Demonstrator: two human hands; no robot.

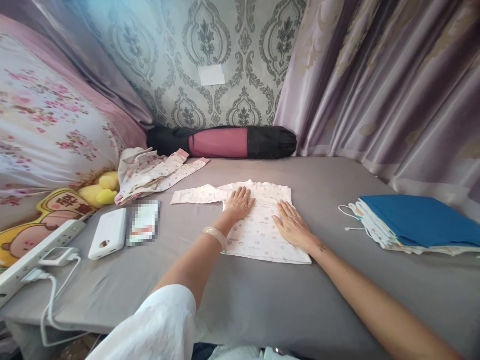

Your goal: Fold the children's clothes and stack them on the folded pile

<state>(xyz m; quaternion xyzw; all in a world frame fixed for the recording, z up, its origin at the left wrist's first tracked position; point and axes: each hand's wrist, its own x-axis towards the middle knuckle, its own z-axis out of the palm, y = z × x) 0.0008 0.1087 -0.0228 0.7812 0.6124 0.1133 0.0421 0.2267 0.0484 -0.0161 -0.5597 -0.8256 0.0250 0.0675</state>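
A small white long-sleeved shirt with a pale print lies spread on the grey-covered surface. Its left sleeve stretches out to the left, while no sleeve sticks out on the right side. My left hand rests flat on the upper left of the shirt, fingers extended, a pale bangle on the wrist. Flat against the shirt's right part lies my right hand, its fingers stretched forward. Neither hand grips the cloth.
Folded clothes with blue cloth on top sit at right. More printed garments lie at back left. A white power bank, a blurred packet and a power strip with cables are at left. A long black-and-pink bag lies along the wall.
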